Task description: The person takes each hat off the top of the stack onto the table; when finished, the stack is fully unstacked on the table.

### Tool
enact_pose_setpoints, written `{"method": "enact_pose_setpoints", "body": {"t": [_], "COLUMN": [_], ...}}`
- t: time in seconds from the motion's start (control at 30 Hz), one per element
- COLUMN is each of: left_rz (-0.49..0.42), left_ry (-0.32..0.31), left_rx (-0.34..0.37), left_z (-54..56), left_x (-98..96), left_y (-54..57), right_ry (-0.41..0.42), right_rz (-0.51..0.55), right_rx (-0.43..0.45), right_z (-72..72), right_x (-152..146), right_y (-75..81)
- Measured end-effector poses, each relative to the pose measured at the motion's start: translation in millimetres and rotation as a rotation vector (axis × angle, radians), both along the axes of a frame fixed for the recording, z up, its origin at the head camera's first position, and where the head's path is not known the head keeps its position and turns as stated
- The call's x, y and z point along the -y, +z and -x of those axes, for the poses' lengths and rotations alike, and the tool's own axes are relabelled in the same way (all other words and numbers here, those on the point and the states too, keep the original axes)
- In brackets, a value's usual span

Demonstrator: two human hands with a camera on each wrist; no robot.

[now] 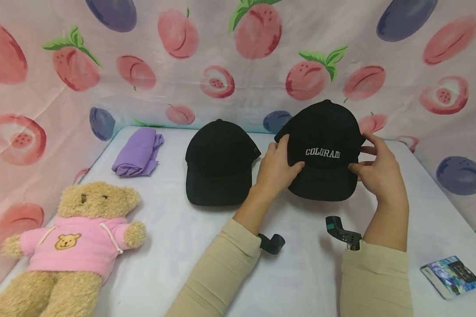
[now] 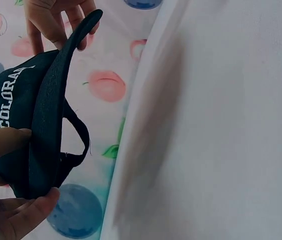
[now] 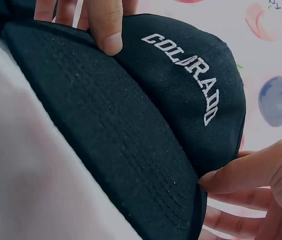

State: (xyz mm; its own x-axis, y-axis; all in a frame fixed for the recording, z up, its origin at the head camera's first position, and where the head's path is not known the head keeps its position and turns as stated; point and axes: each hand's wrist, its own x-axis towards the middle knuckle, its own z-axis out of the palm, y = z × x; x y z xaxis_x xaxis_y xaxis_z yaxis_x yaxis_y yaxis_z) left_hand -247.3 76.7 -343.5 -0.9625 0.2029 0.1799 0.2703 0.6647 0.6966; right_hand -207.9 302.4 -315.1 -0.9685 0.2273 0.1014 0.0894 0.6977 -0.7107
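Note:
A black baseball cap (image 1: 323, 127) with white "COLORADO" lettering is held upright at the back right of the table, its brim toward me. My left hand (image 1: 277, 165) grips its left side, thumb on the front near the brim. On the opposite side my right hand (image 1: 381, 169) pinches the cap where brim and crown meet. In the left wrist view the cap (image 2: 46, 115) is seen from the side, with its back strap showing and its brim off the table. To the left sits a second, plain black cap (image 1: 219, 163), touched by neither hand.
A folded purple cloth (image 1: 139, 152) lies at the back left. In front of it is a teddy bear (image 1: 79, 242) in a pink hoodie. Near the right edge rests a small patterned card-like item (image 1: 452, 276). Fruit-print fabric (image 1: 258, 70) hangs around the white table (image 1: 166, 246).

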Motion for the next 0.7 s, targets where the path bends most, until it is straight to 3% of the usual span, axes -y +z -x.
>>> {"method": "enact_pose_setpoints", "body": {"t": [0.27,0.47,0.7], "left_rz": [0.003,-0.039,-0.027], "left_ry": [-0.002,-0.049,-0.073], "left_rx": [0.022,0.021,0.052], "left_z": [3.1,4.0,3.6], "left_x": [-10.5,-17.3,-30.3], "left_y": [-4.8,-6.1,-17.5], "right_ry": [-0.016,-0.029,-0.047], "right_rz": [0.005,-0.003,-0.008], "right_rx": [0.061,0.066,0.097], "right_z": [4.4,5.2,-0.5], "right_x": [-13.3,-24.6,-38.8], "right_y": [-7.5,-9.8,-18.3]}}
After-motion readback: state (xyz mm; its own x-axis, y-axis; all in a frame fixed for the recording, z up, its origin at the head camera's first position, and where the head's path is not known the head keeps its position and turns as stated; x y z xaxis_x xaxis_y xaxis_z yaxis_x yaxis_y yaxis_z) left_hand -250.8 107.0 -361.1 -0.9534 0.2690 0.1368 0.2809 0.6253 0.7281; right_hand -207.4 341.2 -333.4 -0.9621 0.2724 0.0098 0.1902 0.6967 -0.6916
